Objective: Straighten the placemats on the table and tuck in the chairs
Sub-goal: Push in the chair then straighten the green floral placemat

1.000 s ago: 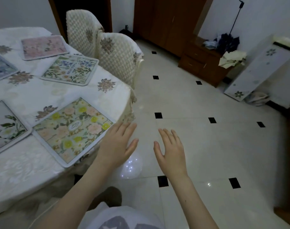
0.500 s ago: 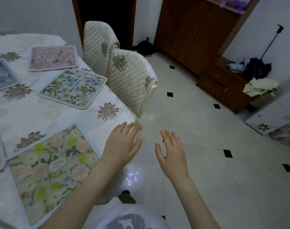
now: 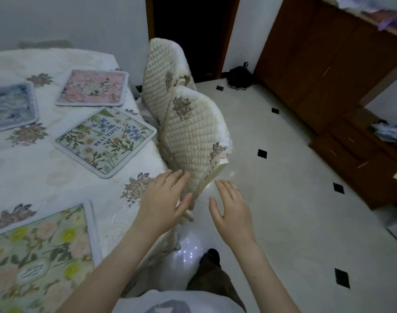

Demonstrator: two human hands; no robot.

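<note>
Two chairs with cream quilted covers stand at the table's right side, the near chair (image 3: pixel 193 136) in front of the far chair (image 3: pixel 163 73). My left hand (image 3: pixel 163 199) is open with its fingertips at the near chair's lower edge. My right hand (image 3: pixel 232 206) is open just right of that edge, not touching. On the white tablecloth (image 3: pixel 35 172) lie several floral placemats: a yellow-flowered one (image 3: pixel 39 263) nearest me, a "BEAUTIFUL" one (image 3: pixel 105 141) set at an angle, a pink one (image 3: pixel 92 88) and a blue one (image 3: pixel 10 107).
A brown wooden wardrobe (image 3: pixel 324 59) and low cabinet (image 3: pixel 360 154) line the right wall. A dark doorway (image 3: pixel 190 30) opens behind the chairs, with a black bag (image 3: pixel 239 75) on the floor beside it. White tiled floor (image 3: pixel 283 199) stretches right of the chairs.
My view and both hands have moved forward toward the near chair. The left hand has gone from the table's edge to the chair's lower edge; the right hand has come up beside it.
</note>
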